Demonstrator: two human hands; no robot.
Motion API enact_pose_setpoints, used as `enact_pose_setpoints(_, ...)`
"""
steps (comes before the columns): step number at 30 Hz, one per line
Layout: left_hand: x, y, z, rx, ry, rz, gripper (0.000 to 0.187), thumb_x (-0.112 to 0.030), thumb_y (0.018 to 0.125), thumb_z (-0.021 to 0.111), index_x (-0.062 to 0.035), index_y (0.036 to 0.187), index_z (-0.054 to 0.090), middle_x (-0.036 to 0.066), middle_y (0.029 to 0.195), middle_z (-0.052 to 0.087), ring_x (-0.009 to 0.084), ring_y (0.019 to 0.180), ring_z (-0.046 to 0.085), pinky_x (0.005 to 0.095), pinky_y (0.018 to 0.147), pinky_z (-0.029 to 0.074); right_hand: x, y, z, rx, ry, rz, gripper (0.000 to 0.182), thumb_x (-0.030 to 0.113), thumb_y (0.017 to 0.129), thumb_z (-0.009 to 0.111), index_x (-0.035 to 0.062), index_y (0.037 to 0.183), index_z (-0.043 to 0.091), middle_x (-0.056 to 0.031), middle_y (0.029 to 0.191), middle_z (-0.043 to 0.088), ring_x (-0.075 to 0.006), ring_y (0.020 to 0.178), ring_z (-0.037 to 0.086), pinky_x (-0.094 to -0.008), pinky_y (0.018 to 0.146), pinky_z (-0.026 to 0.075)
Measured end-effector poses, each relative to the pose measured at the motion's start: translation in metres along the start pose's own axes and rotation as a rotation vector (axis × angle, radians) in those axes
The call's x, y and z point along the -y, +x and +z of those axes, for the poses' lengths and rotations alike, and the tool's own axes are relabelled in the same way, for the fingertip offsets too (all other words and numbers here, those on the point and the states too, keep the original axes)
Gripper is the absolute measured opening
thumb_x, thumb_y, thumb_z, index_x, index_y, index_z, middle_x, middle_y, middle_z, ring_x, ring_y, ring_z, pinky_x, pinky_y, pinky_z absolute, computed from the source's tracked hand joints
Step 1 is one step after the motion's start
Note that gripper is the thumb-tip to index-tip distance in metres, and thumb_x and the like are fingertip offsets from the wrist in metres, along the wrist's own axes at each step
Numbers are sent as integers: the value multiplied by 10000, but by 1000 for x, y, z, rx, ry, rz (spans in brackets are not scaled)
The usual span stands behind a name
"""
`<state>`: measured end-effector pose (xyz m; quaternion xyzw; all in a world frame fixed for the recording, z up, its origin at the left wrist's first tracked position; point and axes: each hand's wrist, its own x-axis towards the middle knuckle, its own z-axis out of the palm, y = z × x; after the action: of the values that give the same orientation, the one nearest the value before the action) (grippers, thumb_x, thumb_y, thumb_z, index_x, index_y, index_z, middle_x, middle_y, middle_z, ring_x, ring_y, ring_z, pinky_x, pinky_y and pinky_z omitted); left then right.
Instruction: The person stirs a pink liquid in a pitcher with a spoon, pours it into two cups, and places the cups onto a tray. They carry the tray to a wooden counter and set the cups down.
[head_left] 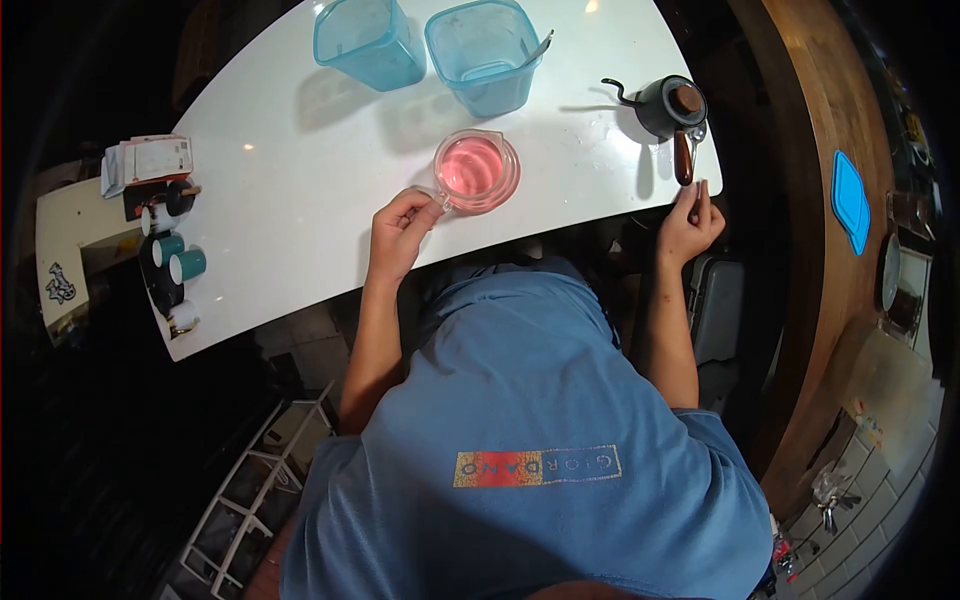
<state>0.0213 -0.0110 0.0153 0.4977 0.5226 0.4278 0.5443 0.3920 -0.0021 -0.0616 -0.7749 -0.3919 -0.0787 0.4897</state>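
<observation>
Near the front edge of the white table, a clear glass jug (pixel 476 168) shows pink inside, apparently liquid. My left hand (pixel 402 228) is closed, its thumb and fingers pinching the jug's handle. A black gooseneck kettle (pixel 662 106) with a brown wooden handle and lid knob stands at the table's right end. Just below the kettle's handle, my right hand (pixel 688 228) rests by the table edge. Its fingers are loosely bent with gaps between them, and I see nothing held in them.
Two translucent blue containers, one at left (pixel 372 50) and one at right (pixel 480 62), stand at the back; a spoon (pixel 541 46) leans in the right one. Green cups (pixel 187 265) are at the left. A blue lid (pixel 850 203) lies on the wooden counter (pixel 822 100).
</observation>
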Motion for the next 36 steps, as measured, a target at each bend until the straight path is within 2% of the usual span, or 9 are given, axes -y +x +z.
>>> enact_pose_setpoints(4, 1, -2, 6, -15, -18, -30, 111, -115, 895, 602, -8, 869, 617, 20, 790, 592, 87, 696, 532, 220, 628, 419, 12, -10, -17, -93, 179, 30, 192, 114, 865, 640, 14, 1027, 668, -32, 801, 507, -107, 667, 448, -228, 606, 375)
enact_pose_setpoints(9, 5, -2, 22, -67, -125, -79, 116, -115, 885, 645, -6, 896, 606, 32, 753, 617, 78, 664, 563, 213, 607, 454, 33, -32, -39, 282, 450, -88, 68, 27, 846, 614, 4, 903, 643, -13, 679, 491, -94, 584, 407, -229, 538, 341)
enact_pose_setpoints(11, 8, -3, 26, 22, -79, -83, 191, -178, 927, 589, 10, 958, 595, 91, 858, 647, 150, 732, 627, 269, 664, 509, 47, -36, -42, 463, 519, -157, 85, 11, 808, 646, 7, 893, 648, -46, 696, 553, -128, 602, 482, -248, 556, 389)
enact_pose_setpoints(14, 7, -6, 36, 14, -172, -80, 250, -229, 936, 586, 19, 951, 611, 74, 858, 660, 121, 734, 624, 234, 621, 481, 77, -36, -39, 689, 596, -262, 155, 13, 760, 691, 19, 911, 659, -71, 727, 595, -155, 643, 546, -263, 590, 433)
enact_pose_setpoints(16, -5, -12, 37, -3, -199, -111, 261, -235, 950, 557, 19, 962, 613, 78, 868, 661, 130, 751, 630, 239, 635, 483, 98, -37, -27, 840, 618, -288, 287, 52, 728, 728, 27, 1004, 652, -69, 776, 596, -166, 680, 561, -269, 604, 448)
enact_pose_setpoints(18, -7, -18, 33, -25, -228, -140, 274, -241, 964, 528, 19, 973, 616, 81, 878, 661, 138, 768, 636, 244, 650, 486, 119, -38, -13, 870, 614, -429, 655, 203, 670, 812, 22, 1232, 527, -161, 1076, 543, -281, 928, 563, -352, 778, 471)
enact_pose_setpoints(20, 0, -27, 21, -105, -87, -51, 259, -214, 971, 502, 19, 971, 617, 76, 881, 660, 132, 800, 627, 240, 689, 475, 138, -40, -5, 928, 562, -474, 873, 290, 629, 839, 12, 1334, 405, -222, 1196, 454, -362, 1065, 500, -420, 877, 434)
enact_pose_setpoints(23, -2, -47, 4, -251, -43, -28, 254, -199, 969, 496, 21, 958, 622, 72, 875, 660, 120, 813, 614, 234, 704, 459, 147, -50, 10, 1014, 483, -505, 988, 327, 598, 851, -2, 1371, 331, -244, 1245, 401, -391, 1113, 461, -454, 916, 408)
enact_pose_setpoints(36, 7, -125, -43, -703, -75, 20, 280, -227, 968, 509, 17, 916, 637, 68, 850, 662, 98, 745, 587, 224, 666, 435, 171, -72, 37, 1164, 678, -428, 865, 109, 655, 732, 2, 1412, 327, -194, 1292, 485, -278, 1063, 544, -349, 831, 488)
